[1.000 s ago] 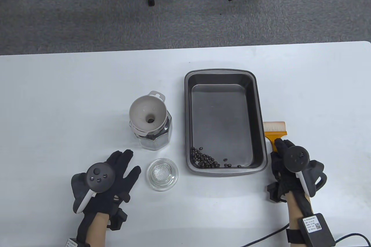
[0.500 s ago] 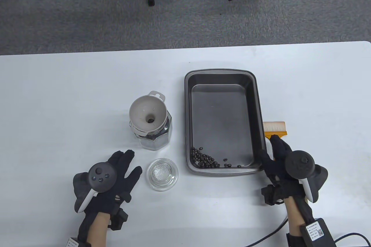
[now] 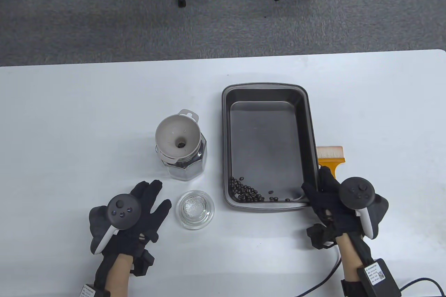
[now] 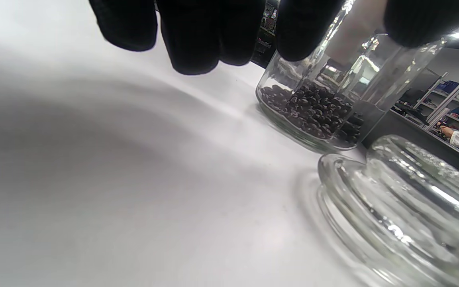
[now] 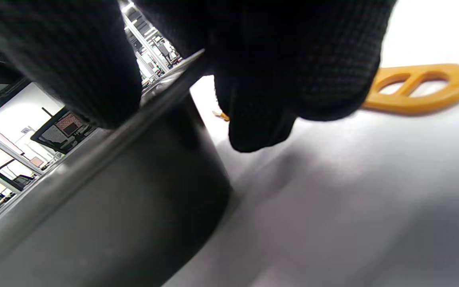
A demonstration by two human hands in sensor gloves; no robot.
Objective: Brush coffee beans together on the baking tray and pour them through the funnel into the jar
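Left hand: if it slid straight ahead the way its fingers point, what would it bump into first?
Probably the jar with the funnel on top. The left hand lies open on the table, fingers aimed toward it; the glass lid sits just to the side and might get clipped.

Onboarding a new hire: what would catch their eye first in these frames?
Probably the dark baking tray mid-table, with coffee beans heaped in its near-left corner. The right hand sits at the tray's near-right corner, beside the orange brush lying on the table. Left of the tray, a white funnel sits in the glass jar.
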